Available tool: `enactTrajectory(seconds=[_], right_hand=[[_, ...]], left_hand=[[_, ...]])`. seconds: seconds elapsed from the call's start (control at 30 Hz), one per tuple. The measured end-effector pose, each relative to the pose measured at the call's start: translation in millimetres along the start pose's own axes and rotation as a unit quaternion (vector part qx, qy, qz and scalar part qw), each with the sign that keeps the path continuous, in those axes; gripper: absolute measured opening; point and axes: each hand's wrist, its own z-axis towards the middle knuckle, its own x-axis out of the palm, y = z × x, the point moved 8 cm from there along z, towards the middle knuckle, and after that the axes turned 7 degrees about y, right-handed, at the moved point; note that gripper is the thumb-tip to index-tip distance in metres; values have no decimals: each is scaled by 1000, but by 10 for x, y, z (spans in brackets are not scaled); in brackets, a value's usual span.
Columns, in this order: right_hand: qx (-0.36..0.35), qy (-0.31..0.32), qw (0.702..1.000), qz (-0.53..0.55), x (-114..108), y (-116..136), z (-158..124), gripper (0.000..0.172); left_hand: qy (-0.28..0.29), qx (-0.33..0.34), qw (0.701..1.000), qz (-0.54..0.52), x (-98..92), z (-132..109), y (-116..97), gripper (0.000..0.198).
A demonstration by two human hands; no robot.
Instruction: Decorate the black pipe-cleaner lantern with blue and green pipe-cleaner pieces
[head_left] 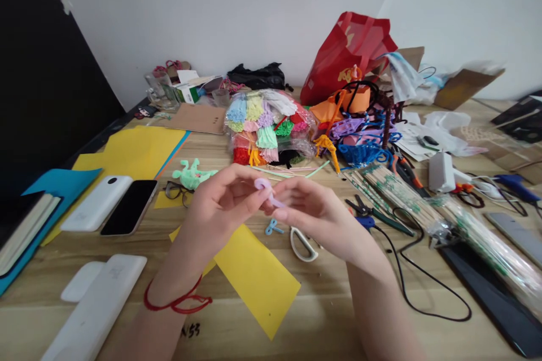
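Note:
A lilac pipe cleaner (263, 184), curled into a loop at its upper end, is between my two hands over the table. My left hand (224, 197) is closed on it, with thumb and fingertips pinching just below the loop. The short straight tail runs into the fingers of my right hand (317, 208), which are bent around it with the thumb below. Part of the stem is hidden by my fingertips. Below them lie a small light-blue twisted pipe cleaner piece (274, 227) and white-handled scissors (303, 245), whose blades I cannot see.
Yellow paper (258, 276) lies under my hands. Left are a phone (129, 207), white power banks (97, 203) and a green pipe cleaner figure (192, 175). Behind are bagged pipe cleaners (266, 124) and a red bag (347, 56). Right are pliers (406, 169), wrapped sticks (398, 197) and a black cable (406, 287).

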Motion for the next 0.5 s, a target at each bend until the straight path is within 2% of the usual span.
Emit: enactTrajectory(seconds=[0.07,0.13,0.33,0.5], right_hand=[[-2,0,999,-33,30,-4,-28,20],[-19,-30,996,-82,14,26,-47,15],[-60,-101,974,-192,-31,144,-71,17],[-80,-111,954,-266,-75,242,-82,13]], left_hand=[[-17,11,1000,3,-14,-17,-29,9],[-30,22,999,12,-8,-30,-53,9],[-65,44,996,51,29,-53,-64,12],[-35,36,996,78,14,-20,-15,17]])
